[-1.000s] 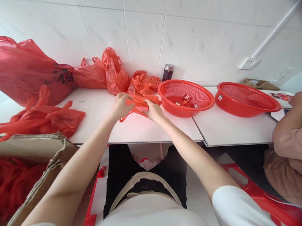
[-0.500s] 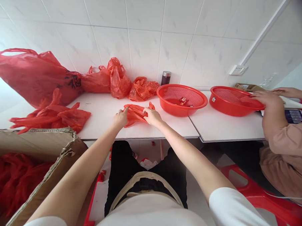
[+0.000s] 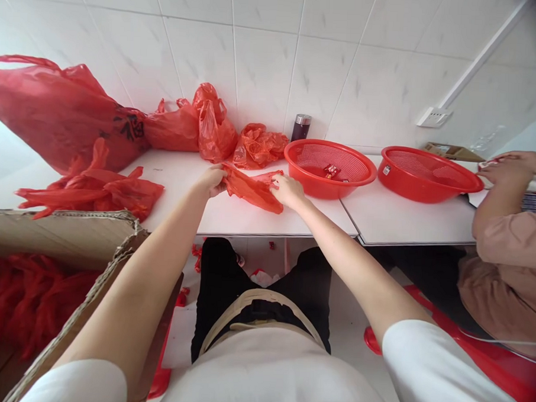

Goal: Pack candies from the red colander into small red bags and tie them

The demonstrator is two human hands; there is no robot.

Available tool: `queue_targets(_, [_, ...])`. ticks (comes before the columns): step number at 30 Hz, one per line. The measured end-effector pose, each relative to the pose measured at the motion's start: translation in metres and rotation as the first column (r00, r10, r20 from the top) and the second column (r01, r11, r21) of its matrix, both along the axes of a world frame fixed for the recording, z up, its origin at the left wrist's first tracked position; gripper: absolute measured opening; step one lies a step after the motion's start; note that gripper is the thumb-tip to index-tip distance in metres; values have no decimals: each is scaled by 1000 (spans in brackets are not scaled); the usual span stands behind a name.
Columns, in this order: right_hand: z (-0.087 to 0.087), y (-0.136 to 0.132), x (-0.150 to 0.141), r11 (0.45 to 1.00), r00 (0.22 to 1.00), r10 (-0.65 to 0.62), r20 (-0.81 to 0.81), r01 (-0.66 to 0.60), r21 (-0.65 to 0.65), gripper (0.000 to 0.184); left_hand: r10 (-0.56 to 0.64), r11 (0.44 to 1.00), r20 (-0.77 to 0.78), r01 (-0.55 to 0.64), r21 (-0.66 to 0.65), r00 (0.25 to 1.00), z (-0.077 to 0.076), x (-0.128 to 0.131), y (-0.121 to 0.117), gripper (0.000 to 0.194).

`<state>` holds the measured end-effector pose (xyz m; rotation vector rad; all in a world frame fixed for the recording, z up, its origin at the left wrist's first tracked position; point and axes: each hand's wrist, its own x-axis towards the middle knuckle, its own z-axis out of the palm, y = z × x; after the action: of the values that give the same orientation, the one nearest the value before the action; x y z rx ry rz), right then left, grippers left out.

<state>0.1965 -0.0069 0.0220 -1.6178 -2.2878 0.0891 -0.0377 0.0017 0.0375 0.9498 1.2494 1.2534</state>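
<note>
A thin red plastic bag [image 3: 255, 190] is stretched between my two hands, just above the white table [image 3: 223, 215]. My left hand [image 3: 214, 180] is closed on its left end, and my right hand [image 3: 288, 190] pinches its right end. Right of my right hand stands a red plastic basket [image 3: 315, 180] with a few small red wrapped packets [image 3: 331, 170] in it. Behind my hands, a crumpled red bag [image 3: 259, 146] lies near the wall. A loose pile of flat red bags [image 3: 112, 194] rests on the table to the left.
An open cardboard box [image 3: 109, 277] with red bags inside stands at my lower left. Filled red bags [image 3: 94, 122] line the wall. A dark bottle [image 3: 301, 128] is behind the basket. To the right are a second red basket [image 3: 424, 183] and a co-worker's hands [image 3: 513, 167].
Both hands have moved apart, pulling the red bag wider and lifting it. The co-worker's hand has left the second basket's rim and now holds something small. My view has tilted slightly down.
</note>
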Motion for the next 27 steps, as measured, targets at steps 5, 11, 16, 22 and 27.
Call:
queue_targets(5, [11,-25,-27,986,994,111,16,-112,124,32,-145,989,-123,143,-25,982,3,14,-6,31])
queue_targets(11, [-1,-36,-29,973,964,200,177,-217,85,26,-260,965,-299,260,-42,918,12,9,-22,23])
queue_targets(16, [-16,-19,-4,999,971,44,235,-37,-32,46,-292,956,-505,258,-138,812,11,-24,-30,15])
queue_targets(22, [-10,-4,11,989,976,-23,215,53,-137,80,-59,998,-659,50,-33,750,-9,-29,-22,61])
queue_targets(27, [2,2,10,975,990,56,127,-26,-222,91,121,989,-493,-64,132,862,-22,3,-20,100])
